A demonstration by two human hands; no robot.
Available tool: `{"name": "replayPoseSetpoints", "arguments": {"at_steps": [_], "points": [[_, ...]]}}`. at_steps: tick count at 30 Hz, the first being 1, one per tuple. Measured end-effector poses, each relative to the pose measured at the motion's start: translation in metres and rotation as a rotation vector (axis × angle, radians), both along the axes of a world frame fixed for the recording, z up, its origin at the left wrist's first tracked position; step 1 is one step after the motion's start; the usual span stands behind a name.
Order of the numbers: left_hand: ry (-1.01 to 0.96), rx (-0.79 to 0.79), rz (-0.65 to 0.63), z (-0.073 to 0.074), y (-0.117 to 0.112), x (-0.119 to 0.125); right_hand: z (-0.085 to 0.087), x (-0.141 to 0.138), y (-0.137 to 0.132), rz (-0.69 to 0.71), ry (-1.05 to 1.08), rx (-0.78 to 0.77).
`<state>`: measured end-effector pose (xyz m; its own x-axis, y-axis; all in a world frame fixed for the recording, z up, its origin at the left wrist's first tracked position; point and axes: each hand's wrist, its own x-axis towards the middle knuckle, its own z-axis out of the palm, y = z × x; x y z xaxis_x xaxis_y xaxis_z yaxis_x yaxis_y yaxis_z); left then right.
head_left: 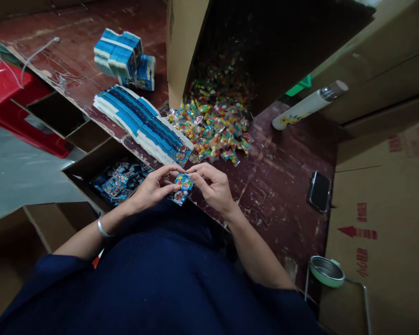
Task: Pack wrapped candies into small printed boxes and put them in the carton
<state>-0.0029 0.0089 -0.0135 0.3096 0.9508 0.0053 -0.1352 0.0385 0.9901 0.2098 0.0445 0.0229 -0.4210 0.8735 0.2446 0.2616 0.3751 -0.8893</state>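
1. so both hands are closed on one small blue packet (184, 182), held just over the front edge of the bench (261, 186).
2. left hand (152, 190) has its thumb pressed flat on the printed face, and there's a silver bangle (104, 228) on that wrist.
3. right hand (214, 190) is pinching the upper right corner with thumb and fingers.
4. right behind them there's a long fanned row of blue-and-white wrappers (139, 122) lying on the bench, with banded bundles (120, 53) stacked past it.
5. next to that, a heap of colorful candies in clear bags (216, 123) is spilling out of a tipped cardboard box (183, 51).
6. down by the left forearm, an open carton (89, 184) holds a bunch of blue packs (120, 181).
7. over on the right: a white flask (302, 109) lying at a slant in view, plus a dark phone (319, 190).
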Motion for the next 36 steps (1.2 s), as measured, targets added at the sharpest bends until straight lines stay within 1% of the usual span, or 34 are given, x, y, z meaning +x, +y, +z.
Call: {"name": "replayPoseSetpoints", "arguments": {"at_steps": [2, 3, 4, 5, 6, 7, 9, 10, 11, 12, 16, 18, 19, 21, 23, 24, 25, 28, 30, 31, 33, 36], "points": [[0.099, -0.012, -0.072, 0.006, 0.005, -0.021, -0.006, -0.002, 0.004, 0.059, -0.061, 0.050], [0.177, -0.011, -0.116, 0.010, 0.008, -0.034, -0.012, -0.004, 0.008, 0.059, -0.100, 0.065], [0.274, 0.000, -0.142, 0.013, 0.011, -0.049, -0.018, -0.007, 0.014, 0.029, -0.149, 0.085], [0.377, 0.016, -0.139, 0.016, 0.015, -0.063, -0.026, -0.010, 0.021, -0.018, -0.207, 0.112], [0.464, 0.041, -0.107, 0.018, 0.018, -0.077, -0.033, -0.014, 0.028, -0.067, -0.281, 0.149], [0.531, 0.075, -0.042, 0.019, 0.020, -0.088, -0.041, -0.017, 0.034, -0.099, -0.354, 0.181], [0.596, 0.116, 0.105, 0.019, 0.023, -0.102, -0.053, -0.023, 0.045, -0.095, -0.469, 0.208], [0.586, 0.117, 0.160, 0.018, 0.023, -0.103, -0.057, -0.025, 0.049, -0.080, -0.501, 0.212], [0.551, 0.103, 0.187, 0.017, 0.023, -0.102, -0.059, -0.026, 0.051, -0.064, -0.518, 0.215], [0.499, 0.082, 0.188, 0.017, 0.023, -0.099, -0.061, -0.027, 0.051, -0.055, -0.525, 0.222], [0.299, -0.006, 0.110, 0.014, 0.023, -0.074, -0.062, -0.022, 0.046, -0.015, -0.517, 0.285], [0.218, -0.103, 0.075, 0.011, 0.023, -0.060, -0.061, -0.018, 0.042, 0.000, -0.492, 0.350], [0.165, -0.167, 0.052, 0.008, 0.023, -0.054, -0.061, -0.016, 0.040, -0.012, -0.472, 0.398], [0.029, -0.288, 0.026, 0.000, 0.022, -0.039, -0.058, -0.012, 0.033, -0.096, -0.421, 0.519], [-0.131, -0.378, 0.036, -0.007, 0.021, -0.024, -0.053, -0.010, 0.023, -0.188, -0.370, 0.644], [-0.214, -0.417, 0.043, -0.009, 0.022, -0.016, -0.050, -0.009, 0.015, -0.207, -0.343, 0.698], [-0.295, -0.454, 0.044, -0.011, 0.023, -0.009, -0.047, -0.008, 0.008, -0.197, -0.317, 0.741], [-0.479, -0.527, 0.021, -0.012, 0.026, 0.005, -0.040, -0.008, -0.016, -0.075, -0.262, 0.811], [-0.523, -0.527, 0.002, -0.011, 0.028, 0.008, -0.034, -0.006, -0.026, 0.000, -0.237, 0.790], [-0.525, -0.516, -0.016, -0.009, 0.028, 0.008, -0.030, -0.005, -0.029, 0.008, -0.225, 0.743], [-0.501, -0.486, -0.081, -0.007, 0.027, 0.006, -0.021, 0.000, -0.028, -0.028, -0.214, 0.579], [-0.428, -0.431, -0.193, -0.001, 0.022, 0.004, -0.008, 0.007, -0.019, -0.061, -0.248, 0.275]]}}
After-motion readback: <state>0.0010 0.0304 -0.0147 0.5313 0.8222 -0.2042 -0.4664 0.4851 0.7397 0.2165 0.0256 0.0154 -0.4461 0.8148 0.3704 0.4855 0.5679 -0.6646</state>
